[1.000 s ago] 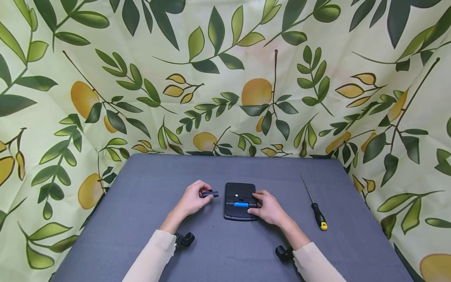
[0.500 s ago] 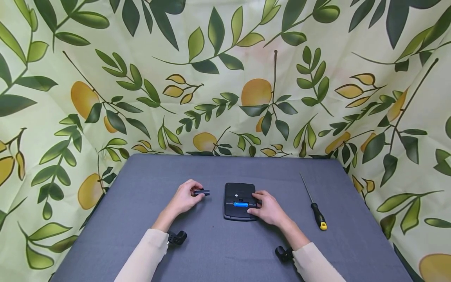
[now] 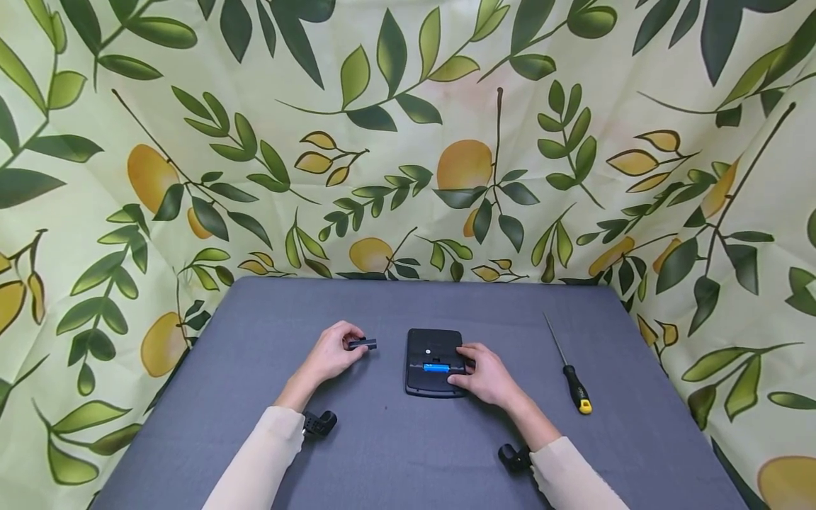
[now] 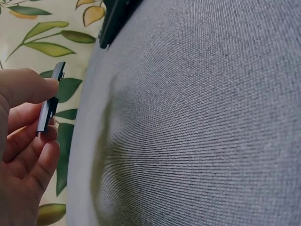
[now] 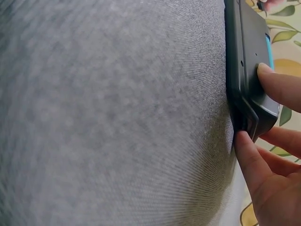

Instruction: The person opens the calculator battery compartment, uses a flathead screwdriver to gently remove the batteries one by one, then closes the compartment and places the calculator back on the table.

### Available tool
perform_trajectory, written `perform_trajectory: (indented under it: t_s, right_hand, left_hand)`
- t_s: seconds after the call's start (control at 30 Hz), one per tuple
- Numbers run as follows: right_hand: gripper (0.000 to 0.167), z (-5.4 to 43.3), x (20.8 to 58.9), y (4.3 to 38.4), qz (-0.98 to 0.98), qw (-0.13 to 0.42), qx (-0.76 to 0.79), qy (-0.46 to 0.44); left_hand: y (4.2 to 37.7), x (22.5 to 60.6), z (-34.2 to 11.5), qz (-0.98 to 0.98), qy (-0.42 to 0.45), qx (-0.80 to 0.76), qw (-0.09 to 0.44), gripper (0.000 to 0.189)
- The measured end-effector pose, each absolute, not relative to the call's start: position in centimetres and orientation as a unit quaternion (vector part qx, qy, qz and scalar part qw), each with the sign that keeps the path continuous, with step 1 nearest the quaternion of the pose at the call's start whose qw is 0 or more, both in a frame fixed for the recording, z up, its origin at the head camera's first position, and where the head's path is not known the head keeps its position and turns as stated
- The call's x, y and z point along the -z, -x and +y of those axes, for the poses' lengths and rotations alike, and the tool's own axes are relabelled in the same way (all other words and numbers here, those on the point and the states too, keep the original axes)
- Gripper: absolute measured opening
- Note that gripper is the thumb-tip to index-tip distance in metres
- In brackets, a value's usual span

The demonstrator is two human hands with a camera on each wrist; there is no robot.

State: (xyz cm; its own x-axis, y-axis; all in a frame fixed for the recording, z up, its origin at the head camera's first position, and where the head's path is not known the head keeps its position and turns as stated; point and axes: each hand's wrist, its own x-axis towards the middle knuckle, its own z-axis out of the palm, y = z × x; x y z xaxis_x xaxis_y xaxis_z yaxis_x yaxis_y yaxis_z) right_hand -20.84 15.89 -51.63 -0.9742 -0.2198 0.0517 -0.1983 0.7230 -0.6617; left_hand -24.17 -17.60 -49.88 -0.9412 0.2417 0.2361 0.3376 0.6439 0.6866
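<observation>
The left hand (image 3: 333, 351) pinches the battery cover (image 3: 365, 344) in its fingertips, farther from the black handheld electronic device (image 3: 441, 350) than a second ago, so its blue battery (image 3: 436, 367) sits exposed. The right hand (image 3: 486, 377) grips the device's right edge. The device lies back up on the grey cloth (image 3: 395, 453), its corners rounded. A screwdriver (image 3: 576, 391) lies farther right.

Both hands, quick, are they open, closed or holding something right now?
Left hand: closed, pinching a small dark piece.
Right hand: closed, holding the black device by its edge.
</observation>
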Motion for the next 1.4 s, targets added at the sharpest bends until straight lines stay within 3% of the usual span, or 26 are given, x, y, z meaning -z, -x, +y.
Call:
perform_trajectory:
  t_s: [1.4]
  right_hand:
    - [0.063, 16.36, 51.51, 20.09, 0.951, 0.024, 0.267, 0.151]
  left_hand:
    - [25.16, 50.68, -18.14, -0.915, 0.139, 0.374, 0.063, 0.018]
